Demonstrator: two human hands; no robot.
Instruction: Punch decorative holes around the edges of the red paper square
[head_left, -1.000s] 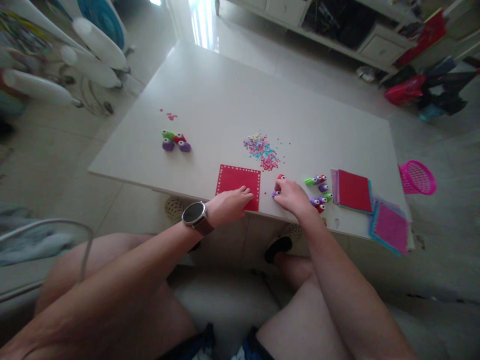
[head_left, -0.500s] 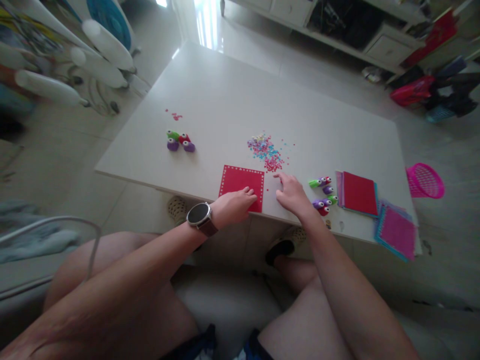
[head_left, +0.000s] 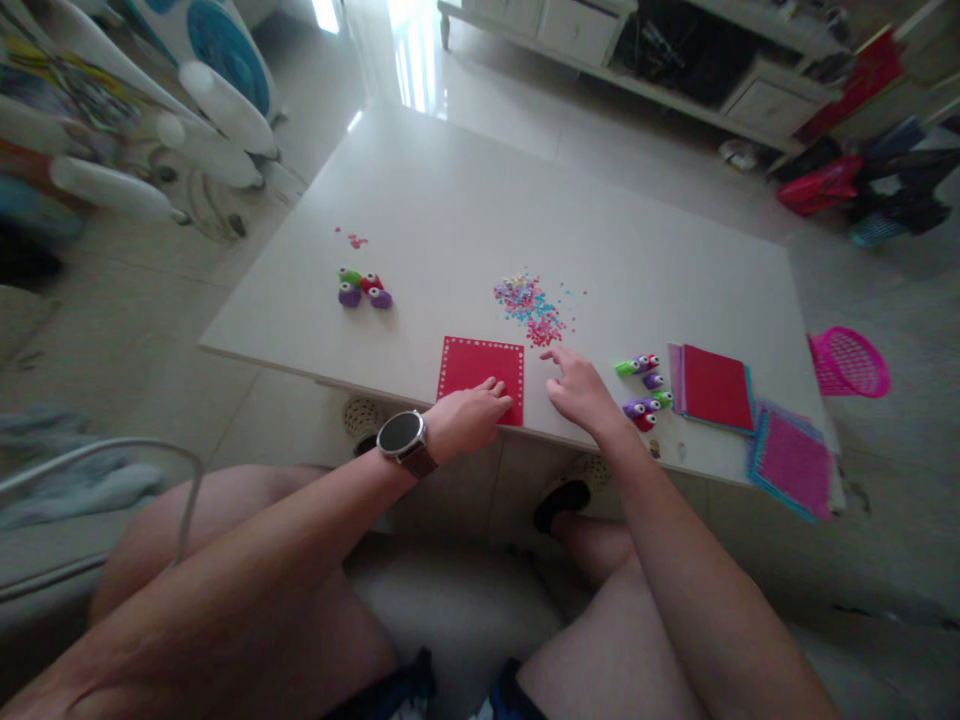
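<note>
A red square sheet (head_left: 472, 368) lies at the table's near edge, with a row of small pale marks along its visible borders. My left hand (head_left: 472, 412) rests on its lower right part, fingers stretched out and holding it against the table. Just right of the sheet is my right hand (head_left: 576, 388), its index finger extended toward the table and the other fingers curled. Nothing can be made out in it. Beyond that fingertip spreads a pile of tiny coloured confetti pieces (head_left: 529, 305), pink, blue, purple and pale.
Small green, purple and red figures with eyes (head_left: 365, 288) stand at left, near some pink bits (head_left: 356, 241). More such figures (head_left: 643, 390) stand at right, beside a stack of coloured sheets (head_left: 716, 387) and a pink-and-blue pile (head_left: 793, 460). A pink basket (head_left: 851, 362) is past the table's right end.
The view has shifted slightly. My right hand has moved a little left, closer to the red sheet. My left hand stays on the sheet.
</note>
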